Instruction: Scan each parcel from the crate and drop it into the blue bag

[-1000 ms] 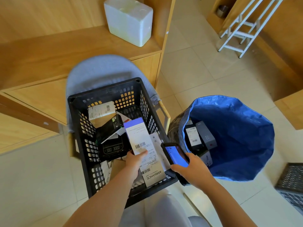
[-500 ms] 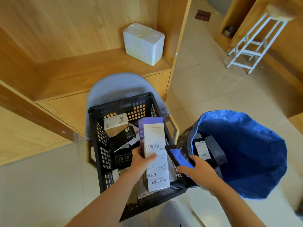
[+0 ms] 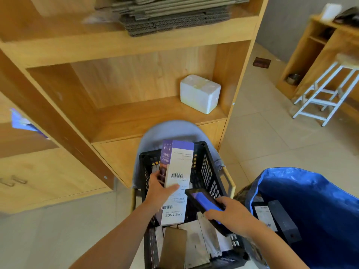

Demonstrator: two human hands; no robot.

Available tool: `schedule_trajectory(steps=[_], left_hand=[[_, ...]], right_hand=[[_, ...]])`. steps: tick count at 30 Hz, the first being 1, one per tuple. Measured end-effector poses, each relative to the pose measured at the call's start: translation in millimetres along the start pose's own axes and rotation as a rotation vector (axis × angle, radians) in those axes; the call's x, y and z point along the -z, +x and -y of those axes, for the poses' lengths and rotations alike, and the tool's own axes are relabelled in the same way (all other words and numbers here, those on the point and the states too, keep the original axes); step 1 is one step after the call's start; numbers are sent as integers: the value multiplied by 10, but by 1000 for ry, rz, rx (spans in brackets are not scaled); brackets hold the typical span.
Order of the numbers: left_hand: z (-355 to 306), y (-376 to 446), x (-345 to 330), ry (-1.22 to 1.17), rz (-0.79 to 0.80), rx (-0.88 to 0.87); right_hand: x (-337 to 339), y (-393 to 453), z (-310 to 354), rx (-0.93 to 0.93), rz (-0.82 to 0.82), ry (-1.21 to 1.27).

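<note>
My left hand point(image 3: 159, 190) grips a tall white and purple parcel point(image 3: 177, 171) upright above the black crate point(image 3: 206, 167), its barcode label facing me. My right hand point(image 3: 232, 215) holds a black handheld scanner point(image 3: 204, 202) with a lit blue screen, just right of the parcel and below its barcode. Several more parcels point(image 3: 186, 243) lie in the crate's near end. The blue bag point(image 3: 318, 208) stands open to the right, with a dark box and a labelled parcel point(image 3: 275, 220) inside.
The crate sits on a grey chair point(image 3: 167, 131) in front of a wooden shelf unit point(image 3: 136, 113) holding a white foam box point(image 3: 200, 93) and flat cardboard point(image 3: 174, 14). A white stool point(image 3: 328, 94) stands on the tiled floor at the far right.
My left hand has lifted the parcel higher out of the crate and stood it upright. The scanner stays beside it. The view has tilted upward, showing more of the shelves.
</note>
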State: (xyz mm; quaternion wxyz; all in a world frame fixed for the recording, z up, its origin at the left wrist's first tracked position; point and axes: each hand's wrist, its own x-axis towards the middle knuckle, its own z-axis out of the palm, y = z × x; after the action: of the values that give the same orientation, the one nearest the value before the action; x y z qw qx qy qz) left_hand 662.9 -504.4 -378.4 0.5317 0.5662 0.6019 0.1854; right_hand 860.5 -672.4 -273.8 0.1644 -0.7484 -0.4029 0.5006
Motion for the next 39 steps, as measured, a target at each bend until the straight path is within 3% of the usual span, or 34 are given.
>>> schedule_trajectory(steps=[22,30,39], left_hand=[[57,-9,133,43,-47,14],[-532,-73,-334,-147,114,-106],[-1235,-261,-1803,-165,469,-85]], right_hand=[[-26,-30,20,0,-13,-2],[116,-170,-426,-107,-209,86],[594,-548,-1659,-349,-450,179]])
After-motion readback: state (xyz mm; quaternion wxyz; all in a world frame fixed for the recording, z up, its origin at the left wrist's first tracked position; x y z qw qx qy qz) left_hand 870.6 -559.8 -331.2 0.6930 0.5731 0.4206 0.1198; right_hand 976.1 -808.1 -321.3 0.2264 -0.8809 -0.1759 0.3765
